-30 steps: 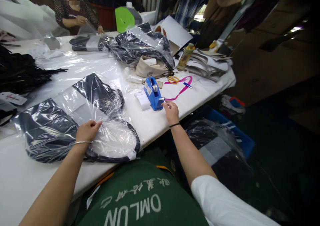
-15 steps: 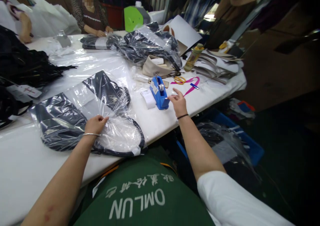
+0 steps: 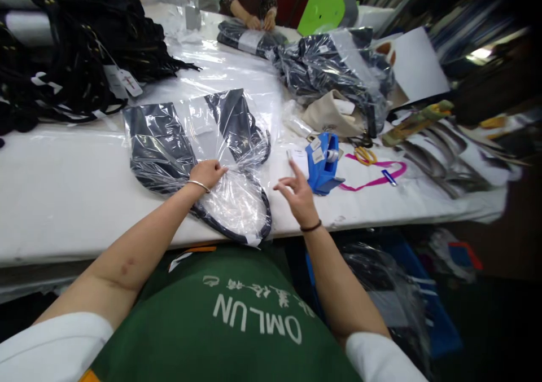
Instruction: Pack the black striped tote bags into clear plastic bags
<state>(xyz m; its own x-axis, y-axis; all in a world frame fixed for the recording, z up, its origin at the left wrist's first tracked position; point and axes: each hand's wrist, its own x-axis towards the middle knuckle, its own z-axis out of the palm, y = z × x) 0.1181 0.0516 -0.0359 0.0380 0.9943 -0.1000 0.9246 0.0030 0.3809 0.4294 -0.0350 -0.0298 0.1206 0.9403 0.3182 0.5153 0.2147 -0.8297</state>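
Two hands show in the head view, both the person's own. The left hand (image 3: 207,173) rests on one clear plastic bag (image 3: 169,139) that holds a dark folded cloth thing. The bag lies near the front edge of the white counter (image 3: 63,184). The fingers are bent down onto the film; whether they pinch it or only press it I cannot tell. The right hand (image 3: 298,197) hangs over the front edge, its fingers spread and released, holding nothing I can make out. Just beside it, toward the right end, stands one blue tape dispenser (image 3: 324,165). Past that lie one pair of yellow-handled scissors (image 3: 363,155) and one pink ribbon (image 3: 375,180). One heap of bagged dark goods (image 3: 330,66) sits toward the far edge, and one black pile (image 3: 80,60) fills the far left corner. At the far edge a co-worker's two hands (image 3: 261,21) rest on another bagged piece.
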